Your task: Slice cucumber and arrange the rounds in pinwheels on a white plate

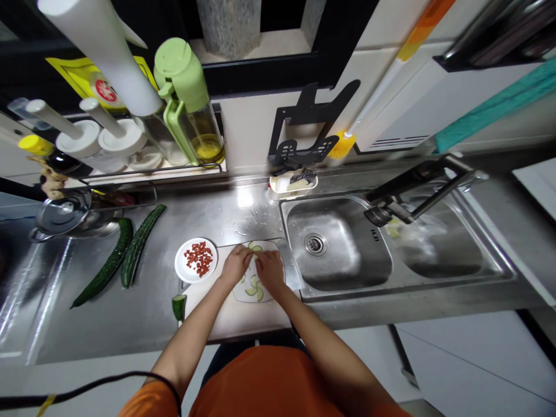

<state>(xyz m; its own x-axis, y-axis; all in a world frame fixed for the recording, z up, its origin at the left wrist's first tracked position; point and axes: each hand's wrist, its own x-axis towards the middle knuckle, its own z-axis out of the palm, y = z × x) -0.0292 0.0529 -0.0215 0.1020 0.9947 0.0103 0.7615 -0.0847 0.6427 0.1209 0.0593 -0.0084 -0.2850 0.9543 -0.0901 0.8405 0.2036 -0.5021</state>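
My left hand [236, 264] and my right hand [270, 270] meet over the far half of a white plate [245, 299]. Their fingertips pinch at a pale green cucumber slice, mostly hidden by the fingers. More cucumber slices [255, 288] lie curved in a petal-like group on the near half of the plate. Beneath the plate is a pale cutting board [230, 321]. Left of it stands a round white plate [179, 266] with small red pieces [198, 259]. A cut cucumber end [178, 307] rests by the board's left edge.
Two whole cucumbers [106, 266] lie on the steel counter at left. A double sink [343, 243] with a black faucet [403, 191] is on the right. An oil bottle [186, 98] and seasoning jars [121, 139] stand on a rack behind. A dark cable [108, 379] crosses the lower left.
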